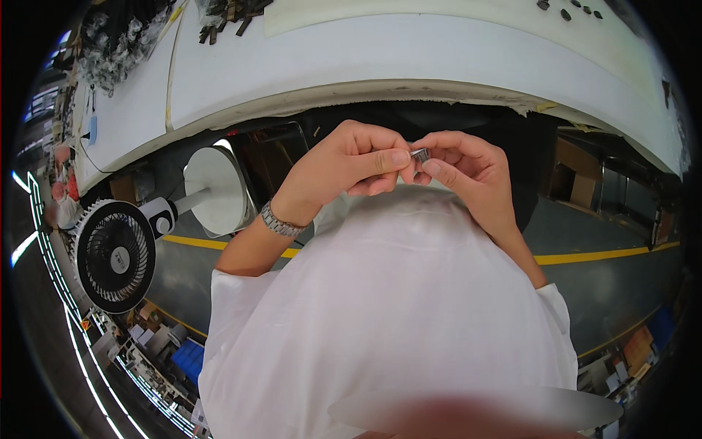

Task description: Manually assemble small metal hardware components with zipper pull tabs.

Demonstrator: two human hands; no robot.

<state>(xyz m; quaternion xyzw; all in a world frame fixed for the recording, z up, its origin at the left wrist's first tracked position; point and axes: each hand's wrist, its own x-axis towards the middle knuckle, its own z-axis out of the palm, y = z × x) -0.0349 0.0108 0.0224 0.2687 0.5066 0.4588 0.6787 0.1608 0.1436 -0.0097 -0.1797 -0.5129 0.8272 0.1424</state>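
Observation:
Both my hands meet in front of my white shirt, a little short of the table's near edge. Between the fingertips is a small dark metallic piece (420, 155); its kind is too small to tell. My left hand (362, 159), with a metal-banded watch (281, 219) on its wrist, pinches the piece's left side between thumb and forefinger. My right hand (468, 164) has its thumb and forefinger closed on the right side of the same piece. The fingers hide most of it.
Beyond my hands runs a white table (241, 77) with a worn edge. Dark strips (232, 18) and a heap of clear plastic bags (121, 47) lie at its far left, several small dark pieces (567, 13) at far right. A fan (115, 256) stands left; an open carton (574, 172) sits under the table.

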